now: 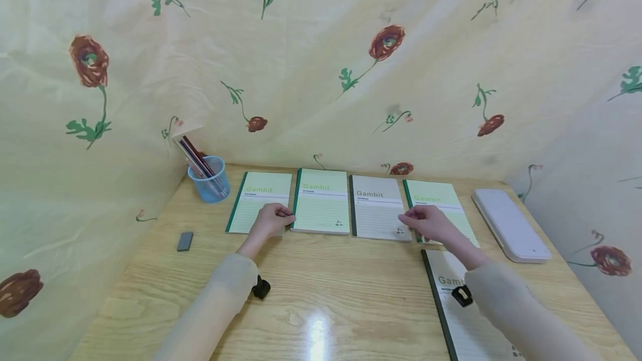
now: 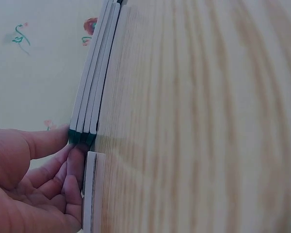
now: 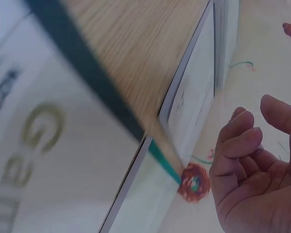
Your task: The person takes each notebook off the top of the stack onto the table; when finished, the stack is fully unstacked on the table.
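Head: your left hand [image 1: 273, 219] pinches the near-left corner of the flat, green-spined notebook stack [image 1: 320, 205], far middle on the woodgrain table [image 1: 326, 277]; your right hand [image 1: 428, 223] is by the dark-spined notebook [image 1: 378, 210] to its right. Left wrist: thumb and finger clamp the layered paper. Right wrist: fingers loosely curled, thumb apart.

1 blue cup [image 1: 207, 189] stands near a grey block [image 1: 185, 241], perhaps an eraser.
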Motion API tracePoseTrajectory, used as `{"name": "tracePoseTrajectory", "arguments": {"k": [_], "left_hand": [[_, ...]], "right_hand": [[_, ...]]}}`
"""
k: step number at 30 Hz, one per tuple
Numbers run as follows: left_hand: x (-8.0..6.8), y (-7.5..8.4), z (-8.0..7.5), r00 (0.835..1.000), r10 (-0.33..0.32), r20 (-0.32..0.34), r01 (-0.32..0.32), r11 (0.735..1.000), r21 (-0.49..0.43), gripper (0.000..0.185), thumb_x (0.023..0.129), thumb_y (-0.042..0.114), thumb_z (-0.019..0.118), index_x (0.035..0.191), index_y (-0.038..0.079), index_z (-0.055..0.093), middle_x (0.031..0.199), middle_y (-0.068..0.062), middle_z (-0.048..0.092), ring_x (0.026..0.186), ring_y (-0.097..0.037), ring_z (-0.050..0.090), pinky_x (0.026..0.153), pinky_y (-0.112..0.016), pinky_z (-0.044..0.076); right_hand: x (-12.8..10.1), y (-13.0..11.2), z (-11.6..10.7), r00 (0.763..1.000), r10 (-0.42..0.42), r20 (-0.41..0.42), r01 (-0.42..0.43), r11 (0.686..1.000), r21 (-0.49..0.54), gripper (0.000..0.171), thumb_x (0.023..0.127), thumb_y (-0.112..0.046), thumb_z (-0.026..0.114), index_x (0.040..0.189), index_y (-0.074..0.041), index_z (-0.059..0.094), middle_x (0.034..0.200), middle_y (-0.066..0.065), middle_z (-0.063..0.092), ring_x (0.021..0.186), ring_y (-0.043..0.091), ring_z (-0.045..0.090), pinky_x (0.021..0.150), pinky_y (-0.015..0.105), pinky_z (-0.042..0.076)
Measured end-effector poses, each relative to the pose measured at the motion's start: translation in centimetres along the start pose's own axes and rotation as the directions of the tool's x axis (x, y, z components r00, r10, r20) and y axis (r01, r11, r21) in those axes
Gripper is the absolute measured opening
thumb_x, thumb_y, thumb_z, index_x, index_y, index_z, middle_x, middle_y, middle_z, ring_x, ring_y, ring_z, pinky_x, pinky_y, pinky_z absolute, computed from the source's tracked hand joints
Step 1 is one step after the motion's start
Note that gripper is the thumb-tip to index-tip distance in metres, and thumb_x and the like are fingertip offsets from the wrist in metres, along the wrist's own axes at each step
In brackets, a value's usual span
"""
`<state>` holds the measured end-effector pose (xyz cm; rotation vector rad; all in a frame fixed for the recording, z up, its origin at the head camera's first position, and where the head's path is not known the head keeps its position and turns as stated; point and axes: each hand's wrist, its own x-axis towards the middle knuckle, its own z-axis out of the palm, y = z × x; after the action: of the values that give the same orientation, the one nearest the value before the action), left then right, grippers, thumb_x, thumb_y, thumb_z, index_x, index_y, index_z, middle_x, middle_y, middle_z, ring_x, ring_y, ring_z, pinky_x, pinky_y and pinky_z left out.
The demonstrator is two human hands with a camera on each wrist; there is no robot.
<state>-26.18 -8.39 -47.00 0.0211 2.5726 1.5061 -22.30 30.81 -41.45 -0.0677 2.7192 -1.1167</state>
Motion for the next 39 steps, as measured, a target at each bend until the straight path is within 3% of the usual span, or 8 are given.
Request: {"name": "tracePoseTrajectory", "arguments": {"k": [20, 26, 34, 39], "left_hand": [[-0.1, 0.1, -0.1, 1.0, 0.004, -0.004, -0.004, 1.0, -0.012, 0.017, 0.092, 0.013, 0.073, 0.1, -0.001, 0.069, 0.092, -0.01, 0.066, 0.085, -0.023, 0.059, 0.078, -0.036, 0.05], [-0.1, 0.1, -0.1, 1.0, 0.001, -0.011, -0.001, 1.0, -0.002, 0.017, 0.092, 0.014, 0.073, 0.1, 0.0, 0.069, 0.092, -0.01, 0.065, 0.085, -0.023, 0.058, 0.079, -0.037, 0.049], [0.0, 0.0, -0.1, 1.0, -0.005, -0.006, 0.005, 1.0, -0.014, 0.017, 0.092, 0.015, 0.073, 0.101, 0.0, 0.069, 0.093, -0.009, 0.065, 0.085, -0.022, 0.058, 0.08, -0.037, 0.049], [0.0, 0.0, -0.1, 1.0, -0.009, -0.004, 0.009, 1.0, -0.019, 0.017, 0.092, 0.014, 0.073, 0.101, 0.0, 0.069, 0.093, -0.01, 0.065, 0.085, -0.023, 0.057, 0.08, -0.036, 0.049]], "right_hand": [[7.4, -4.3, 6.8, 0.999, 0.038, 0.014, -0.039, 0.998, 0.054, 0.045, 0.099, -0.041, 0.062, 0.116, 0.0, 0.065, 0.09, 0.011, 0.067, 0.068, 0.018, 0.06, 0.057, 0.027, 0.047], [8.9, -4.9, 8.5, 0.998, 0.052, -0.021, -0.051, 0.998, 0.045, 0.051, 0.095, -0.047, 0.065, 0.115, -0.001, 0.067, 0.086, 0.008, 0.065, 0.065, 0.015, 0.058, 0.058, 0.026, 0.044], [9.7, -5.7, 10.3, 0.994, 0.01, -0.109, -0.005, 0.999, 0.046, 0.04, 0.095, -0.039, 0.069, 0.101, 0.001, 0.066, 0.083, 0.009, 0.064, 0.056, 0.013, 0.056, 0.054, 0.025, 0.045], [10.2, -5.7, 10.8, 0.988, 0.023, -0.151, -0.019, 0.999, 0.028, 0.038, 0.093, -0.037, 0.071, 0.098, 0.0, 0.065, 0.083, 0.009, 0.064, 0.054, 0.013, 0.054, 0.051, 0.024, 0.044]]}}
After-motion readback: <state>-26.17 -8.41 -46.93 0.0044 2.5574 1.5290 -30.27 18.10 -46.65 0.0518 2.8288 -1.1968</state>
